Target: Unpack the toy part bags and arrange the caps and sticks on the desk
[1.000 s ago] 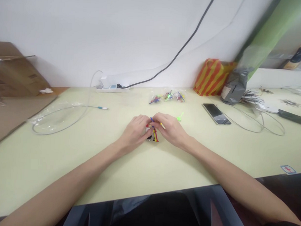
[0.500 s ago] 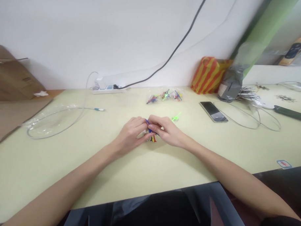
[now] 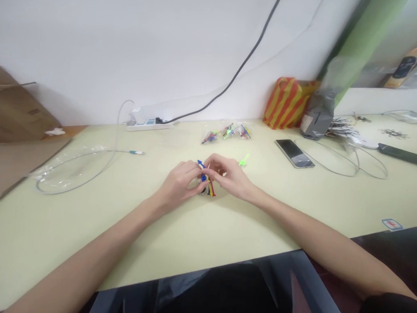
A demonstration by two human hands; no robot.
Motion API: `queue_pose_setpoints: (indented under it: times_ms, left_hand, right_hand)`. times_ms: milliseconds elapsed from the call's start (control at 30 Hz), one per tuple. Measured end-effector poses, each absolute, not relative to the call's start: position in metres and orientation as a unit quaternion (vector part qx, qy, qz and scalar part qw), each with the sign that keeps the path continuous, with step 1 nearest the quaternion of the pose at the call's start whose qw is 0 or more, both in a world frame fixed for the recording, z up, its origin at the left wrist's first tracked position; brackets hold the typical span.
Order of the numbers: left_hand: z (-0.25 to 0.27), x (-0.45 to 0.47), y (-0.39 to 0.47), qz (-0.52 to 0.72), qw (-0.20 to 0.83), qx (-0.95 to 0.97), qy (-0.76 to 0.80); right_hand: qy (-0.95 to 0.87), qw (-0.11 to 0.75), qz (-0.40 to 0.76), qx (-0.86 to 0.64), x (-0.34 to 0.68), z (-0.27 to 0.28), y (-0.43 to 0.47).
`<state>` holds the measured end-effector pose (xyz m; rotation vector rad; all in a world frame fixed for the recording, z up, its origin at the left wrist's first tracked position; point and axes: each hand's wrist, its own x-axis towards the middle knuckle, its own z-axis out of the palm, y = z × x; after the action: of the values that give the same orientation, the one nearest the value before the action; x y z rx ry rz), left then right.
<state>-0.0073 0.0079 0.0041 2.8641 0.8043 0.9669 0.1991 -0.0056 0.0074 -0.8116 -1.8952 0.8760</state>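
Observation:
In the middle of the table, both hands meet over a small cluster of colourful plastic pieces. My left hand [image 3: 180, 179] is closed around the cluster's left side, thumb and fingers against a clear and dark part that is mostly hidden. My right hand [image 3: 231, 176] pinches at the cluster from the right, fingers curled. A blue arrow-shaped piece [image 3: 201, 164] sticks up between the fingertips. Below them, yellow and red arrow-like pieces [image 3: 212, 189] point down toward me. A bright green plastic piece [image 3: 243, 161] lies on the table just behind my right hand.
Small clear bags of coloured pieces [image 3: 227, 131] lie farther back. To the right are a phone [image 3: 295, 153], a looped cable [image 3: 351, 173], a striped bag [image 3: 286, 103] and a grey pouch [image 3: 318, 117]. A power strip [image 3: 150, 124] stands by the wall; cardboard [image 3: 22, 106] sits left.
The blue piece now shows more, its arrow tip standing out up and left between the fingers. The right fingers have shifted slightly, and more of the yellow and red pieces is uncovered.

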Motion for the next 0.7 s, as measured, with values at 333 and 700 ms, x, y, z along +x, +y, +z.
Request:
queue_pose_setpoints:
  times_ms: [333, 700]
  left_hand:
    - [0.004, -0.017, 0.020, 0.340, 0.041, 0.883, 0.322]
    - [0.000, -0.017, 0.021, 0.349, 0.035, 0.881, 0.316]
  right_hand:
    - [-0.718, 0.497, 0.222, -0.433, 0.212, 0.004, 0.008]
    - [-0.771, 0.453, 0.099, -0.436, 0.218, -0.004, 0.018]
